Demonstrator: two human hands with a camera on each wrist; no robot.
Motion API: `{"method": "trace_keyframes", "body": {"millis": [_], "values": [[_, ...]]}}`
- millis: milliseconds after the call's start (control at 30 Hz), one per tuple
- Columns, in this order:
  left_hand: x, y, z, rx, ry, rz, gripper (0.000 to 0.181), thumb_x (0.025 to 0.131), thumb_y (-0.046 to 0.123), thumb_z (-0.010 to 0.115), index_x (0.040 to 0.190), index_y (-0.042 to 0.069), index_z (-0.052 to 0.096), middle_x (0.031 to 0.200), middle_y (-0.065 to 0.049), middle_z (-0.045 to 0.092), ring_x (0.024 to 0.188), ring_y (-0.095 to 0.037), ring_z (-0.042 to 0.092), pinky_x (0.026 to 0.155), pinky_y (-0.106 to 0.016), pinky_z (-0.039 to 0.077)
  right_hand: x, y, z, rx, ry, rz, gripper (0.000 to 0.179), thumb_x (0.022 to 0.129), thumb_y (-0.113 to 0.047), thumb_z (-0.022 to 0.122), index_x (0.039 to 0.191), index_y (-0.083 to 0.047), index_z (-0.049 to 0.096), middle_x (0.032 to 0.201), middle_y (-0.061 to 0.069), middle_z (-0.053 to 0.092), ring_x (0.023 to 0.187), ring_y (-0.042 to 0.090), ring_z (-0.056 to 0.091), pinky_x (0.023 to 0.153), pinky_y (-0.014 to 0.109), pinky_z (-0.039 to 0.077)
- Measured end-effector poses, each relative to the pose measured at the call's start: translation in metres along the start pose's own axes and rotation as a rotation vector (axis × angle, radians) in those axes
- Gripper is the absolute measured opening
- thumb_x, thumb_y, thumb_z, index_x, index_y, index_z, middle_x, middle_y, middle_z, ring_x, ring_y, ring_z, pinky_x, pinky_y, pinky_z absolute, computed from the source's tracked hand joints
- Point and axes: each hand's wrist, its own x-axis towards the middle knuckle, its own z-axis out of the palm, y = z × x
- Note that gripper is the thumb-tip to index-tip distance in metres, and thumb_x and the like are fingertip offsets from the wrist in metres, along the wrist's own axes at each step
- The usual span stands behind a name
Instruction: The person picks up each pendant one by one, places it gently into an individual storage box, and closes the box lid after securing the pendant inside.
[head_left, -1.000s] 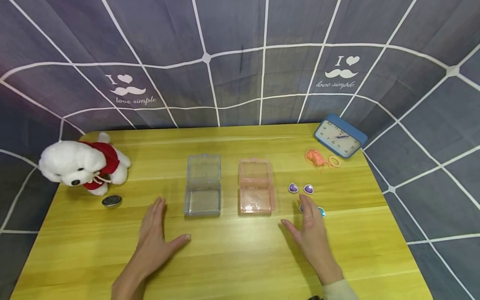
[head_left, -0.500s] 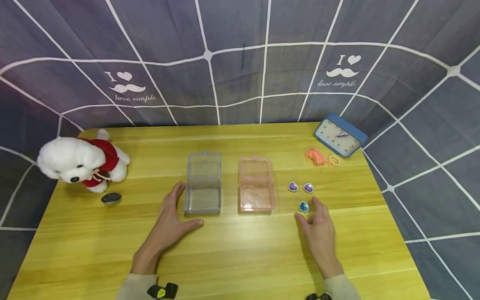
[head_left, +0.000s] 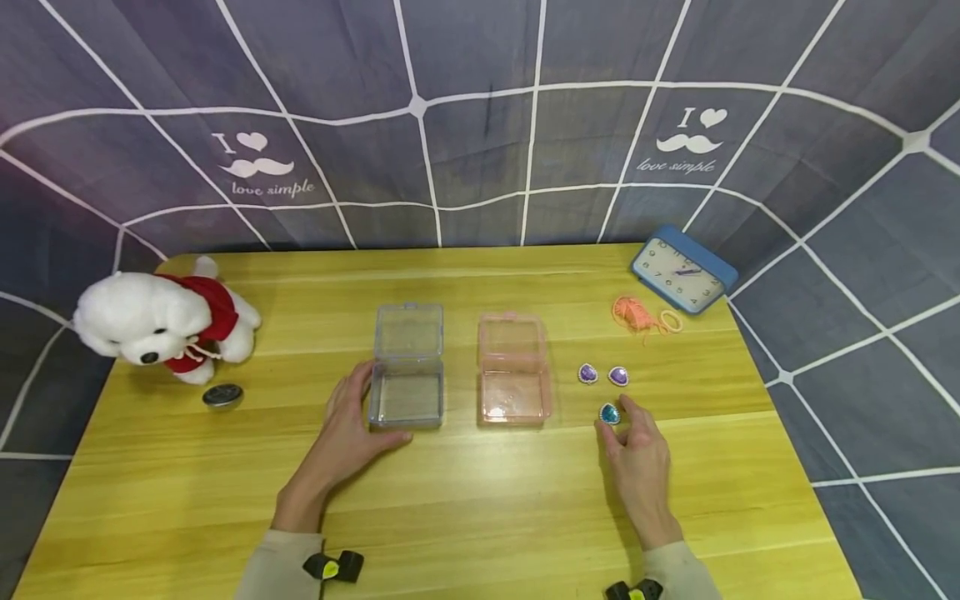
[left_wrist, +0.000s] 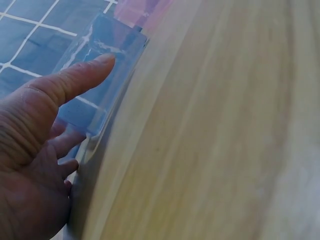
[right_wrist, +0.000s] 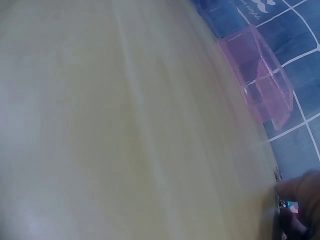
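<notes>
My left hand (head_left: 341,425) is at the near left corner of the clear blue plastic box (head_left: 407,396), its fingers along the left side. The thumb (left_wrist: 90,77) stretches straight across the box's front in the left wrist view. A teal gem with a pale beaded rim (head_left: 609,414) lies on the table between my right thumb and index fingertips, which are right at its edges. The right hand (head_left: 639,454) covers the spot where a second blue gem lay. Two purple gems (head_left: 588,373) lie just beyond it. In the right wrist view, only a few fingers (right_wrist: 297,187) show at the edge.
A clear pink box (head_left: 514,396), its lid also raised, stands right of the blue one. A plush dog (head_left: 142,317) and a dark round tin (head_left: 223,396) are at the left. A blue clock (head_left: 678,273), orange yarn (head_left: 633,313) and a small ring (head_left: 671,321) sit back right.
My left hand has moved right and forward to the blue box. The right hand has shifted slightly right, uncovering one teal gem and closing in on it, while covering the other.
</notes>
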Motion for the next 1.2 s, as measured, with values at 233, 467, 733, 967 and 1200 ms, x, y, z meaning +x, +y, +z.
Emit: {"method": "trace_keyframes", "body": {"millis": [233, 467, 733, 967, 1200], "values": [[0.001, 0.002, 0.000, -0.015, 0.010, -0.005, 0.115, 0.076, 0.040, 0.096, 0.165, 0.022, 0.026, 0.166, -0.022, 0.039, 0.155, -0.044, 0.017, 0.119, -0.077, 0.019, 0.000, 0.001, 0.003, 0.005, 0.043, -0.022, 0.042, 0.082, 0.001, 0.088, 0.120, 0.009, 0.071, 0.088, 0.016, 0.070, 0.058, 0.016, 0.063, 0.048, 0.023, 0.047], [0.001, 0.002, 0.001, -0.030, 0.028, -0.007, 0.110, 0.077, 0.038, 0.095, 0.164, 0.018, 0.030, 0.166, -0.020, 0.040, 0.156, -0.043, 0.018, 0.121, -0.074, 0.018, 0.001, 0.002, 0.006, 0.013, 0.030, -0.011, 0.043, 0.082, -0.001, 0.089, 0.120, 0.009, 0.071, 0.088, 0.017, 0.071, 0.059, 0.018, 0.064, 0.047, 0.027, 0.049], [0.001, -0.003, 0.000, -0.049, 0.046, 0.005, 0.107, 0.077, 0.037, 0.095, 0.163, 0.018, 0.034, 0.164, -0.018, 0.043, 0.156, -0.042, 0.020, 0.122, -0.073, 0.018, 0.003, -0.004, 0.008, 0.047, -0.011, 0.020, 0.044, 0.082, -0.002, 0.090, 0.120, 0.009, 0.072, 0.096, 0.019, 0.074, 0.060, 0.018, 0.066, 0.048, 0.025, 0.050], [0.001, -0.003, 0.000, -0.066, 0.049, 0.015, 0.106, 0.077, 0.037, 0.095, 0.162, 0.021, 0.035, 0.163, -0.018, 0.044, 0.152, -0.041, 0.026, 0.119, -0.073, 0.022, 0.005, -0.008, 0.007, 0.048, -0.009, 0.001, 0.044, 0.081, -0.001, 0.089, 0.120, 0.010, 0.071, 0.098, 0.019, 0.075, 0.059, 0.017, 0.064, 0.049, 0.021, 0.049], [0.002, -0.002, 0.002, -0.075, 0.041, 0.008, 0.107, 0.078, 0.038, 0.095, 0.163, 0.019, 0.033, 0.164, -0.017, 0.044, 0.152, -0.041, 0.026, 0.120, -0.073, 0.022, 0.017, -0.018, 0.006, 0.075, 0.059, -0.125, 0.046, 0.078, 0.002, 0.091, 0.118, 0.012, 0.071, 0.099, 0.021, 0.075, 0.053, 0.016, 0.063, 0.043, 0.015, 0.044]]}}
